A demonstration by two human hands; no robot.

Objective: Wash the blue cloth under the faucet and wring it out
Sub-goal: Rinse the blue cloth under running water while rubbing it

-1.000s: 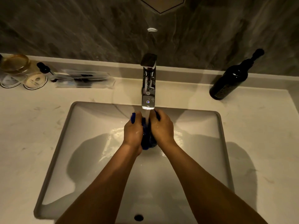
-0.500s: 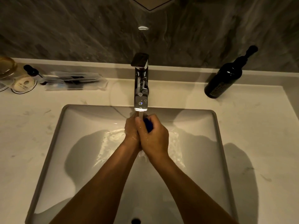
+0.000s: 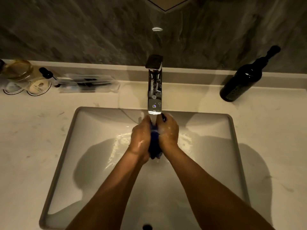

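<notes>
We hold the blue cloth [image 3: 155, 143] bunched between our left hand [image 3: 140, 139] and right hand [image 3: 168, 132], both clenched round it under the faucet [image 3: 154, 90] stream over the sink [image 3: 69, 133], its long axis running toward us, equally near either hand.

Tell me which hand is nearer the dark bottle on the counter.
Right. The right hand grips the cloth on the side toward the bottle; the left hand grips it on the far side.
</notes>
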